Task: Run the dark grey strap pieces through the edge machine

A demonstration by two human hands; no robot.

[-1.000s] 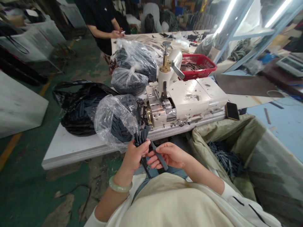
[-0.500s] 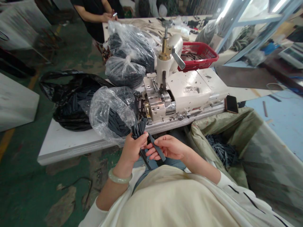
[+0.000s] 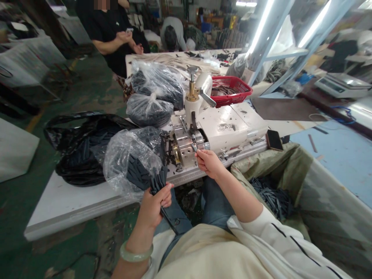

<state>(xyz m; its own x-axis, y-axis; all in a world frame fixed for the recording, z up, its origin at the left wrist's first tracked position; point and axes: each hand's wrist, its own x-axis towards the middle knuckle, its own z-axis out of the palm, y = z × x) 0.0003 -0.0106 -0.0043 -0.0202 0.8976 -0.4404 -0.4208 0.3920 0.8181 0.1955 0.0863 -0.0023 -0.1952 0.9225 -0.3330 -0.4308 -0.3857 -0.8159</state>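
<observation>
My left hand (image 3: 154, 205) grips a bunch of dark grey strips (image 3: 158, 182) in front of the table edge, with a pale green bangle (image 3: 136, 252) on its wrist. My right hand (image 3: 207, 162) is at the front of a cream industrial skiving machine (image 3: 223, 128), its fingertips pinched next to the metal roller. A short grey strip end (image 3: 193, 147) shows at those fingertips, and the rest of the strip is hidden by the fingers. A transparent plastic bag of dark strips (image 3: 129, 166) lies just beyond my left hand.
Behind the machine stand tied bags of strips (image 3: 149, 110) and a red basket (image 3: 231, 91). A black bag (image 3: 81, 162) lies on the white table (image 3: 66, 211). At my right, an open sack (image 3: 270, 193) holds strips, and a phone (image 3: 274, 140) lies nearby. A co-worker (image 3: 110, 38) stands beyond.
My right hand has moved forward from near my lap to the machine's front. My left hand stays on the bunch of strips, and the view has tilted upward.
</observation>
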